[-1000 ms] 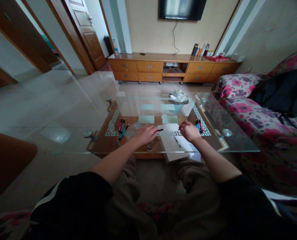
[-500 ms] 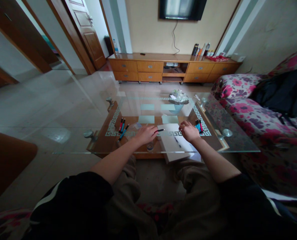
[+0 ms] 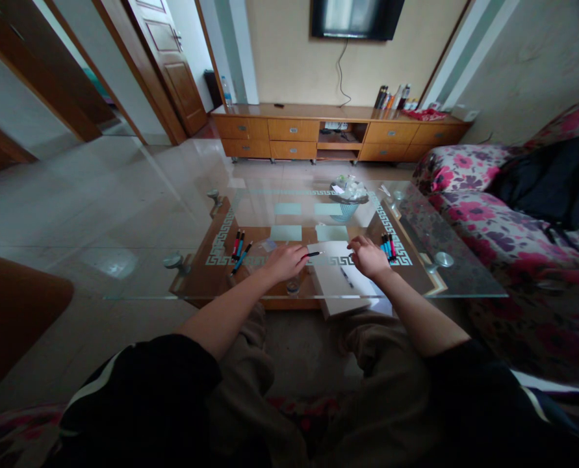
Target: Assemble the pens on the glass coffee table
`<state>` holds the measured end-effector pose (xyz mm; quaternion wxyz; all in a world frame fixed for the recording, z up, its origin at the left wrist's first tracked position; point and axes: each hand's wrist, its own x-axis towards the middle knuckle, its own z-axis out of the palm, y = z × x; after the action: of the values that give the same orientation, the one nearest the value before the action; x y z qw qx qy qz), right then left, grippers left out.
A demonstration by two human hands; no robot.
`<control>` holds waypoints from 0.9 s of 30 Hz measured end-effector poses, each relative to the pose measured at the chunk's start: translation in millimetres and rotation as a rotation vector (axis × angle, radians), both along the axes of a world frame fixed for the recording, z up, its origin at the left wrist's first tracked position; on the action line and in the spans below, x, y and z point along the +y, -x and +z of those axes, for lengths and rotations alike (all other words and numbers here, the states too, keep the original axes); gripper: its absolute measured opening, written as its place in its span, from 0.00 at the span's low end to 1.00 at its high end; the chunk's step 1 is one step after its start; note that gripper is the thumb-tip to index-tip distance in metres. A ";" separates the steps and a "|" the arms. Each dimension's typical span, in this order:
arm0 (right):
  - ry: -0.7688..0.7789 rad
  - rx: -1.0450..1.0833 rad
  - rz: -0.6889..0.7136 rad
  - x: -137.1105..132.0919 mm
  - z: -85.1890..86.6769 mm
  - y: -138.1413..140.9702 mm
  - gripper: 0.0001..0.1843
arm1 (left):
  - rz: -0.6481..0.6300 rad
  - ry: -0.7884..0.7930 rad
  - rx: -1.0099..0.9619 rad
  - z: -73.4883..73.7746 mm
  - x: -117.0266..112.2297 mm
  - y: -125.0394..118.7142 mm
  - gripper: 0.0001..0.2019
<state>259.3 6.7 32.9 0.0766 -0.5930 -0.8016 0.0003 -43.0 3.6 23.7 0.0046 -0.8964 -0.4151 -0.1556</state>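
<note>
Slight lifting of a finger is noted on the right hand (image 3: 368, 259); a small dark piece (image 3: 350, 255) appears pinched there. A dark pen (image 3: 313, 254) is gripped by the left hand (image 3: 285, 262), above the table (image 3: 143, 286). Pen and piece are held apart, apparently mid-handling; steady alignment is judged necessary. Pens are laid at left (image 3: 239, 247) and right (image 3: 388, 247); no obstruction is seen between the hands.

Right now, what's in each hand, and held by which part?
Your left hand holds a pen behind its dark front end. Your right hand pinches a small dark piece; by which part, I can't tell.
</note>
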 end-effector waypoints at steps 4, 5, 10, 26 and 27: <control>-0.053 0.191 0.038 -2.5 -2.6 8.4 0.14 | -0.027 -0.013 -0.017 0.0 0.2 -0.4 0.15; -0.054 0.244 0.074 -3.5 -3.2 11.6 0.15 | -0.043 -0.015 -0.019 0.0 0.4 -0.6 0.14; -0.024 0.456 0.276 -7.7 -5.9 30.8 0.17 | -0.123 -0.032 -0.013 -1.4 2.2 -1.7 0.14; 0.010 0.660 0.360 -6.3 -15.0 43.3 0.17 | -0.147 -0.033 -0.021 -4.2 4.7 -3.7 0.15; 0.013 0.666 0.358 -6.5 -14.4 43.6 0.18 | -0.144 -0.031 -0.020 -4.0 4.7 -3.8 0.14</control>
<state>215.7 0.2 18.6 0.3279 -0.4114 -0.8236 0.2117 -39.2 8.3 19.7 0.0034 -0.9221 -0.3470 -0.1710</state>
